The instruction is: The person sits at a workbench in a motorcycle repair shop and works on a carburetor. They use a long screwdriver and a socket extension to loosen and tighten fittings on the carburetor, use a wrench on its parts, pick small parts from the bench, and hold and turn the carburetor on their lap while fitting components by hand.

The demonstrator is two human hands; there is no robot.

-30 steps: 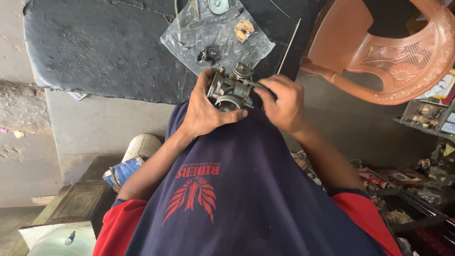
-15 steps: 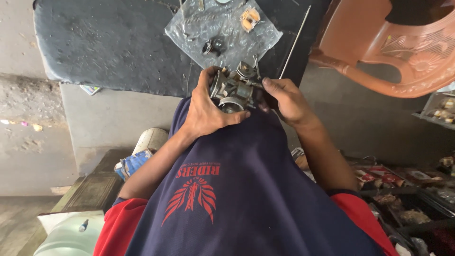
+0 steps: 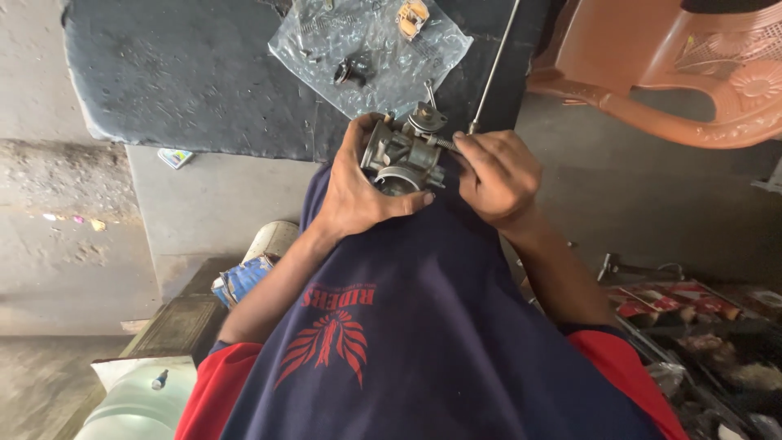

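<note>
While most of the lower view is filled by a dark blue shirt (image 3: pixel 423 342) with red sleeves and a red print, the work is seen being done just above it, at the edge of a dark mat (image 3: pixel 187 81). An orange plastic chair (image 3: pixel 668 73) is seen at the upper right, standing on the grey floor (image 3: pixel 668 204). A clear plastic bag (image 3: pixel 371 53) is spread on the mat, and small parts are laid on it: a black knob-like piece (image 3: pixel 352 71) and a small tan piece (image 3: pixel 411 15). A thin metal rod (image 3: pixel 495 65) is seen running from the top edge down toward the hands.

A grey metal engine part (image 3: pixel 405 153), cast and lumpy with a round opening facing down, is held between both hands over the front edge of the mat, against the shirt. It is gripped by the left hand (image 3: pixel 358 191), whose fingers are wrapped around its left side with the thumb laid under the round opening. The right hand (image 3: pixel 498 175) is curled closed beside the part's right side, and a small screw-like stem (image 3: pixel 444 143) sticking out of the part is pinched by its fingertips.

A blue box (image 3: pixel 240 279) is seen at the lower left, and a cluttered tray (image 3: pixel 692 326) at the lower right.
</note>
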